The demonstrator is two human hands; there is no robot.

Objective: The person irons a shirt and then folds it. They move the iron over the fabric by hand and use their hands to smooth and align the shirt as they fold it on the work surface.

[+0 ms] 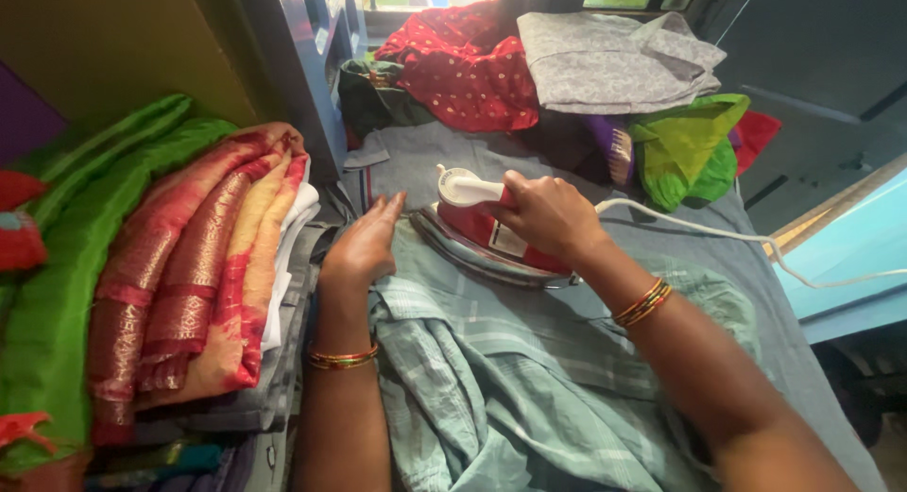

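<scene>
Right hand (pixel 548 213), grip clamped around the white handle of a red iron (pixel 491 232), which rests soleplate-down on a pale green checked shirt (pixel 501 360). The wrapped grip lets the wrist press and steer at once. Left hand (pixel 364 246), fingers together and flat, holds nothing; it lies on the shirt just left of the iron's nose, apparently pinning the cloth taut so it cannot ride up under the soleplate. The white cord (pixel 718 232) trails from behind the right grip toward the right edge, clear of the cloth. Beyond the grip, piled garments (pixel 529 67) border the far end of the grey surface (pixel 425 157); left of the flat hand, a stack of folded saris (pixel 189 265) crowds the edge. Open room lies chiefly toward the wearer and to the right of the iron.
</scene>
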